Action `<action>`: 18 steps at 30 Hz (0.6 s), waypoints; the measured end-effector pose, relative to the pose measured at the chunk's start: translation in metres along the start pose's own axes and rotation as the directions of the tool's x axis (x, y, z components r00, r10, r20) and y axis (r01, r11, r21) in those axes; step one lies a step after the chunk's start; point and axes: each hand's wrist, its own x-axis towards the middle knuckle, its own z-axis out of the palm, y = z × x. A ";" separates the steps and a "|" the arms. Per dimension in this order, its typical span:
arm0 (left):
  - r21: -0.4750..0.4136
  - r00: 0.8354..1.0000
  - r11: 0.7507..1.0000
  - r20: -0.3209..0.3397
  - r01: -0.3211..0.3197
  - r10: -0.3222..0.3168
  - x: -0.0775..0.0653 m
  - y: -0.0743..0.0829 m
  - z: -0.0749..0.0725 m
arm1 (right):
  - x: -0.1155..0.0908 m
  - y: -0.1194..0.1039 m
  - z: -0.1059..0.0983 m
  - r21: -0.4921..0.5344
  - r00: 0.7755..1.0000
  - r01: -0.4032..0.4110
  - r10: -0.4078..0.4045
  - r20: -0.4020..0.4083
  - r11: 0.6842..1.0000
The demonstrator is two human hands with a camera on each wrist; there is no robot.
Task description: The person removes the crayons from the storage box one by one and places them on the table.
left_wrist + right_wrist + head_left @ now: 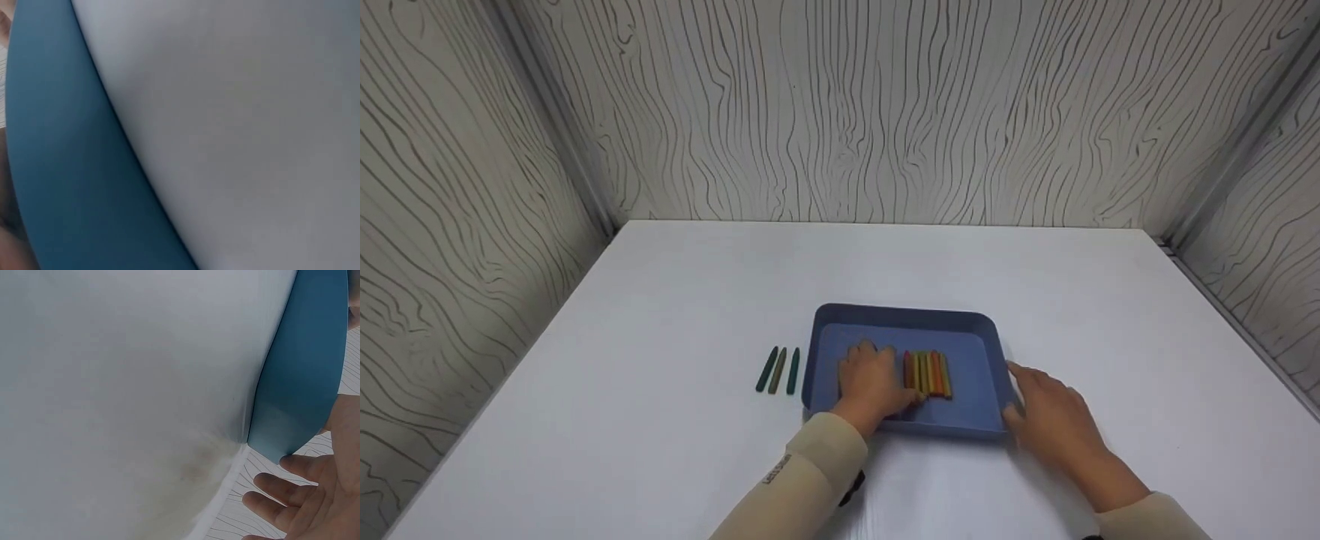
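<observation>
A shallow blue tray [969, 352] sits on the white table in the head view. My left hand [871, 379] reaches into it, fingers spread forward over the tray floor and the thumb by the near ends of a row of crayons [936, 373]. These are red, orange, yellow and greenish, lying side by side. What lies under the left palm is mostly hidden. My right hand [1054, 416] rests against the tray's right wall, its thumb and fingers loosely extended. In the right wrist view, a fingertip of the right hand [315, 495] touches the tray's outer corner [298, 382].
Left of the tray, two dark green crayons [793, 371] and a brownish crayon [777, 371] lie on the white table [660, 315]. Wood-grain patterned panels [840, 112] stand behind the table and at both sides. The left wrist view mostly shows the tray's outer wall [73, 140].
</observation>
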 end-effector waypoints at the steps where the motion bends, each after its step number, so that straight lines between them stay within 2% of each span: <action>1: 0.005 1.000 1.000 0.003 -0.002 0.002 0.000 0.001 0.000 | 0.000 0.000 0.000 0.003 1.000 -0.002 0.002 0.001 1.000; 5: 0.008 1.000 1.000 0.017 0.000 0.000 0.002 0.003 0.003 | 0.000 -0.001 0.000 0.010 1.000 -0.010 0.010 0.002 1.000; 13: -0.058 1.000 0.998 0.013 -0.005 0.005 0.003 0.004 0.006 | 0.001 0.000 0.000 0.009 1.000 -0.011 0.011 0.000 1.000; 18: -0.153 1.000 0.988 0.028 0.002 0.002 0.002 0.001 0.006 | 0.001 0.000 0.000 0.006 1.000 -0.016 0.016 0.002 1.000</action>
